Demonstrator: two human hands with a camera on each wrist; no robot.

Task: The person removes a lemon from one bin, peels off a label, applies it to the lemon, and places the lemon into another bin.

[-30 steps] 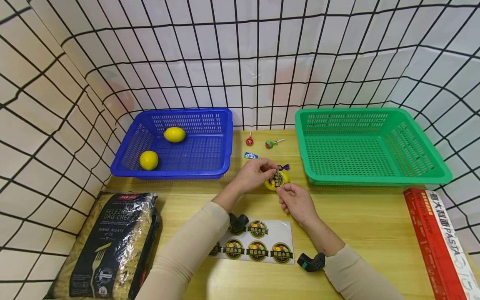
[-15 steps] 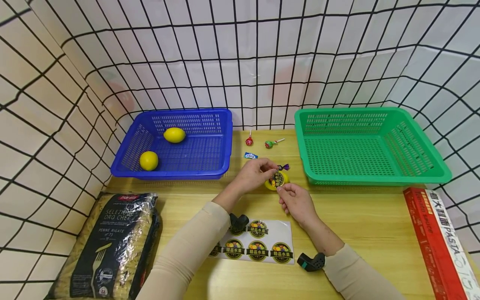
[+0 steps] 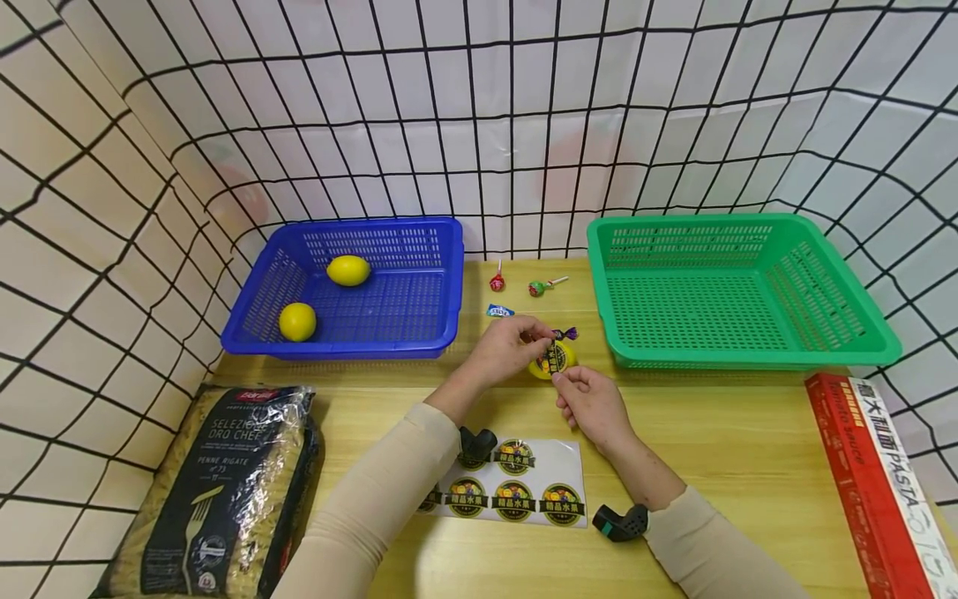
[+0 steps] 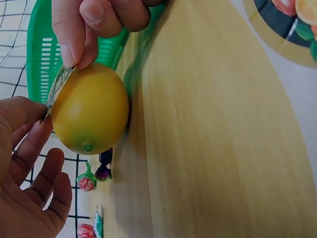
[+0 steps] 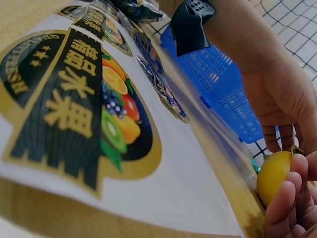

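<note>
A yellow lemon (image 4: 91, 111) rests on the wooden table between the two hands, partly covered in the head view by a round black-and-gold fruit sticker (image 3: 555, 358). My left hand (image 3: 509, 348) pinches one end of this sticker between thumb and finger. At its opposite end, my right hand (image 3: 596, 405) pinches the edge. In the left wrist view the sticker (image 4: 59, 88) lies along the lemon's side; how much of it adheres cannot be told. Below the hands, a white sheet (image 3: 490, 512) bears several more such stickers (image 3: 513, 498).
A blue basket (image 3: 344, 348) with two lemons (image 3: 348, 270) stands at back left, a green basket (image 3: 748, 363) at back right. Between them lie two lollipops (image 3: 536, 289) and small wrapped candies (image 3: 500, 310). A penne bag (image 3: 217, 491) and red pasta box (image 3: 861, 474) flank the table.
</note>
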